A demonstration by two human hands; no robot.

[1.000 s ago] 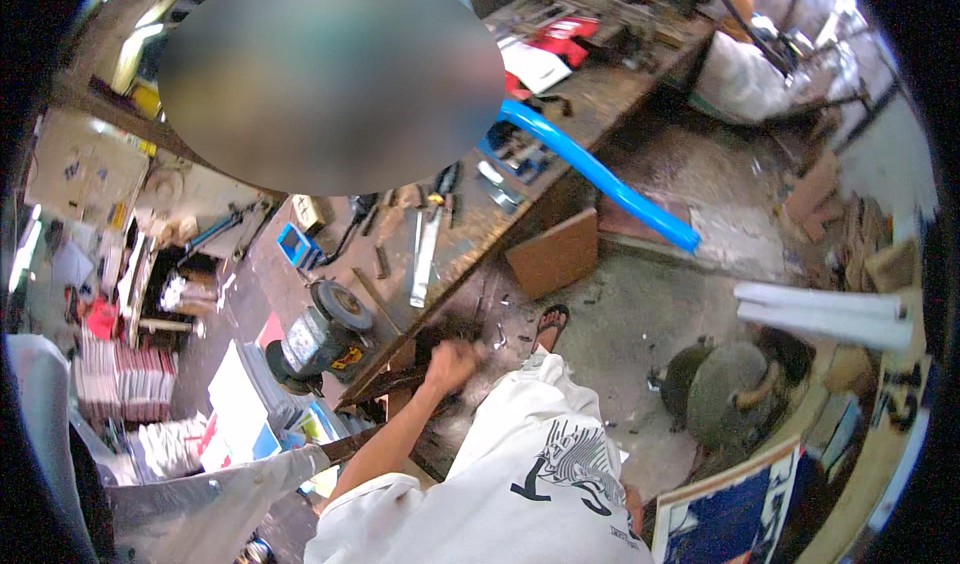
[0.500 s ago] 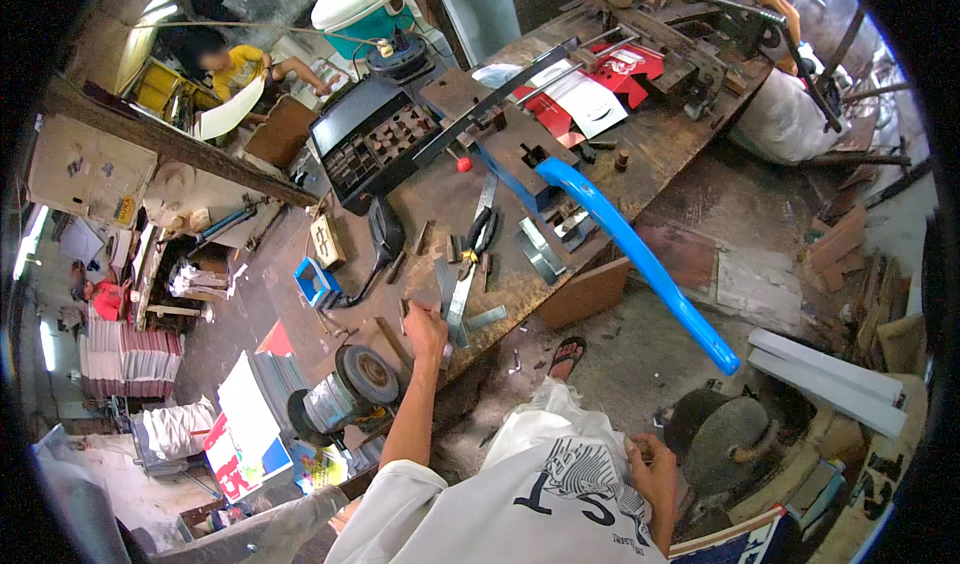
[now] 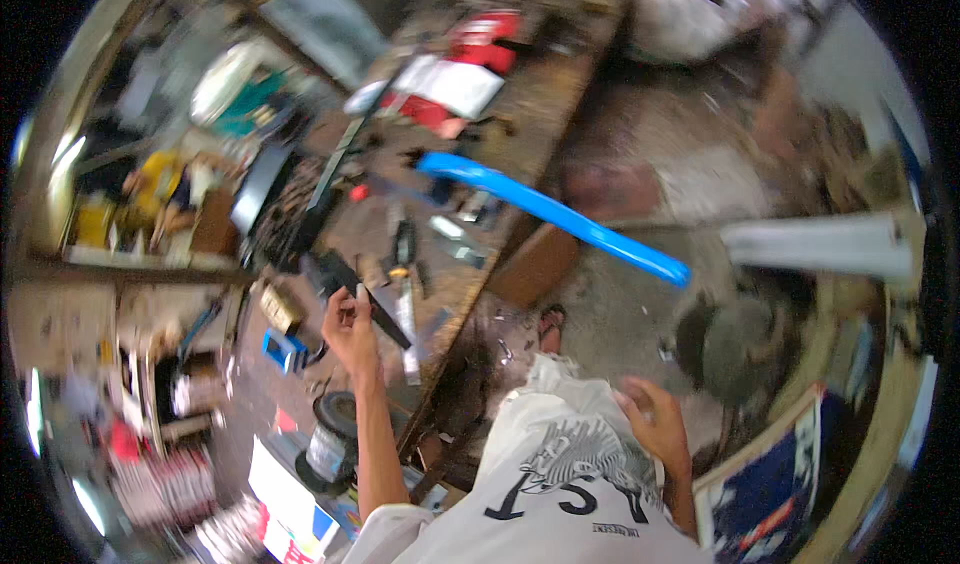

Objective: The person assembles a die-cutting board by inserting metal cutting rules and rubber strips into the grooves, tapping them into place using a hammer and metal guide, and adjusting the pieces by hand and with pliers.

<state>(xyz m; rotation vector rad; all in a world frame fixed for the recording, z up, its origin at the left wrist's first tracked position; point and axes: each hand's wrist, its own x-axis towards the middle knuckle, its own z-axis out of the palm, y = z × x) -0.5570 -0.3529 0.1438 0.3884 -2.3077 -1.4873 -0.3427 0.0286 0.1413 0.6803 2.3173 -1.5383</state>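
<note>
My left hand (image 3: 351, 334) is over the bench with fingertips pressed together, and blur hides whatever they may hold. Right beside the fingers runs a dark flat strip (image 3: 390, 322), below a wider black object (image 3: 330, 270). A pale metal strip (image 3: 407, 336) lies just to the right, with a black-and-yellow hand tool (image 3: 402, 246) at its upper end. My right hand (image 3: 655, 419) hangs by the front of my white shirt, fingers loosely bent and apart, nothing visible in it. A curved blue tube (image 3: 560, 219) sticks out past the bench edge.
A bench grinder (image 3: 330, 444) stands near my left forearm. A blue frame (image 3: 284, 350) and a wooden block (image 3: 280, 307) lie on the bench. Red and white sheets (image 3: 450, 84) are farther back. A round machine (image 3: 735, 349) stands at right, near long white bars (image 3: 820, 249). A person in yellow (image 3: 160, 184) sits far left.
The view has swung, shifting and tilting the whole scene, with much blur. My left hand has moved slightly up, closer to the black object. My right hand's fingers have loosened from a curl.
</note>
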